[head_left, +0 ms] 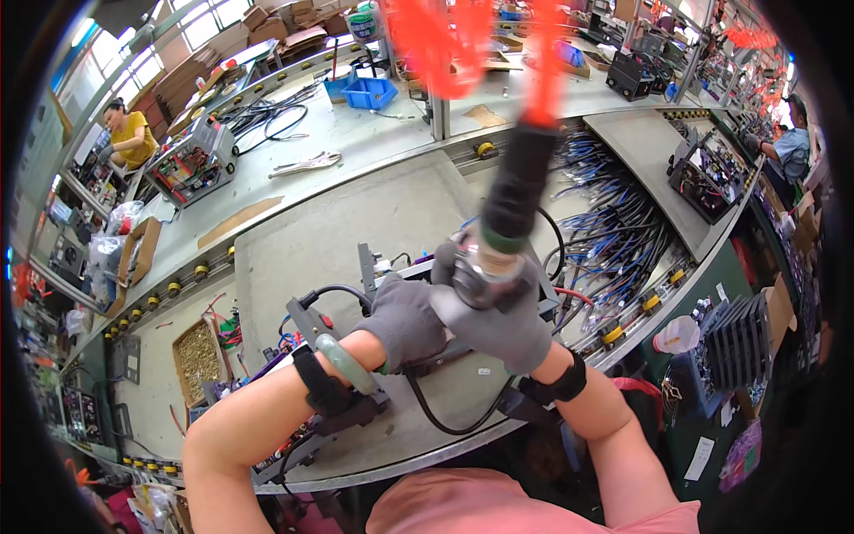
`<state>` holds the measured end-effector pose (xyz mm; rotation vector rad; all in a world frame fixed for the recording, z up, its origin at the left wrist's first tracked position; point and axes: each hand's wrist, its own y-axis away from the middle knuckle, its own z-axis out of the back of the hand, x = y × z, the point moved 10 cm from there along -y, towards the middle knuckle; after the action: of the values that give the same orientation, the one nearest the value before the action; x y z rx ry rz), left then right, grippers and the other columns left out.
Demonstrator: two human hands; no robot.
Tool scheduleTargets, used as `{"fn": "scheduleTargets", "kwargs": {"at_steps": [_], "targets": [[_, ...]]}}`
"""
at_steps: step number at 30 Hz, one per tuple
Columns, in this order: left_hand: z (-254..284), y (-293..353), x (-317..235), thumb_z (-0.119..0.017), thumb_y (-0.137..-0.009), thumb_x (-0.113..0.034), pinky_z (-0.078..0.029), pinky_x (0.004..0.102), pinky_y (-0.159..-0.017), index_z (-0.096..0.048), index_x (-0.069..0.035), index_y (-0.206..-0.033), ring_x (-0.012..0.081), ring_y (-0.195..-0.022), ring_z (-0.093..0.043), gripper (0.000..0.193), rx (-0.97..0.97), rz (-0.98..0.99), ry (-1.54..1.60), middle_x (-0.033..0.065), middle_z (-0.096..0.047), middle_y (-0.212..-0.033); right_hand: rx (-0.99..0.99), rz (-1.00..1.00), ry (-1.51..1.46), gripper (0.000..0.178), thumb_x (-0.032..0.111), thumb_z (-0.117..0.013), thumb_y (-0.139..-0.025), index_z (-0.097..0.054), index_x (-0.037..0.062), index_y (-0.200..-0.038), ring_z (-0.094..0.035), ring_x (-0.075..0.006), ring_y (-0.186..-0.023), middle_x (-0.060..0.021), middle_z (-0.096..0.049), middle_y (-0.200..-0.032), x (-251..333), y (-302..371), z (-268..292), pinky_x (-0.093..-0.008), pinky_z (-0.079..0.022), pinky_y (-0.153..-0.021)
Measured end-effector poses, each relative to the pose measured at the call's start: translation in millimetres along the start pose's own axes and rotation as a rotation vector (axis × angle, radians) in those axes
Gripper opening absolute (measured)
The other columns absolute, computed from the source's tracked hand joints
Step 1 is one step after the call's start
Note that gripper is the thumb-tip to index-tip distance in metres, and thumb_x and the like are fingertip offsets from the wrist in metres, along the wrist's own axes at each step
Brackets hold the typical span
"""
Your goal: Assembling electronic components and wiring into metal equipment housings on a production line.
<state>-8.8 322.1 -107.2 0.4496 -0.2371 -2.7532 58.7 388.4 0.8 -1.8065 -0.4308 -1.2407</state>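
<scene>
In the middle of the bench, my gloved right hand wraps round the lower part of a powered screwdriver. The tool is blurred, with a black body hanging from an orange coiled hose. My gloved left hand lies against it on the left. Its fingers pass behind the right hand, so I cannot tell what they hold. Beneath both hands is a partly assembled electrical unit with dark frame parts, coloured wires and a thick black cable. The tool's tip is hidden.
Bundled blue and black cables lie right of the work. A wooden box of small fasteners stands left. Beyond are pliers, a blue bin and an open machine. Co-workers sit far left and far right.
</scene>
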Motion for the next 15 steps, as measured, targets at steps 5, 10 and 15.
{"fn": "scheduleTargets", "kwargs": {"at_steps": [5, 10, 15], "targets": [[-10.8, -15.9, -7.6, -0.068, -0.078, -0.031, -0.049, 0.0392, -0.065, -0.073, -0.018, -0.092, 0.0240, -0.077, -0.068, 0.020, -0.143, -0.132, 0.014, 0.0068, -0.070, -0.082, 0.291, -0.094, 0.209, 0.023, 0.006, -0.063, -0.085, -0.064, 0.0063, -0.109, -0.061, -0.0099, -0.094, -0.0027, -0.064, -0.104, -22.5, 10.6, -17.0, -0.0270, -0.053, -0.079], [51.8, 29.1, -28.1, -0.067, -0.077, -0.030, -0.050, 0.0429, -0.080, -0.072, -0.008, -0.095, 0.0280, -0.087, -0.067, 0.029, -0.355, 0.067, 0.006, 0.0130, -0.070, -0.089, 0.179, -0.161, -0.144, 0.033, 0.004, -0.059, -0.089, -0.055, 0.0082, -0.121, -0.058, -0.0093, -0.081, -0.0047, -0.060, -0.103, -32.9, 6.0, 10.9, -0.0219, -0.048, -0.060], [90.1, 188.5, -38.5, -0.061, -0.081, -0.023, -0.045, 0.0420, -0.086, -0.064, -0.008, -0.110, 0.0284, -0.103, -0.061, 0.033, -0.850, 0.037, -0.022, 0.0129, -0.062, -0.108, 0.143, -0.034, -0.246, 0.038, 0.007, -0.057, -0.089, -0.050, 0.0096, -0.126, -0.053, -0.0085, -0.065, -0.0090, -0.059, -0.102, 13.1, 1.8, 12.4, -0.0198, -0.039, -0.046]]}}
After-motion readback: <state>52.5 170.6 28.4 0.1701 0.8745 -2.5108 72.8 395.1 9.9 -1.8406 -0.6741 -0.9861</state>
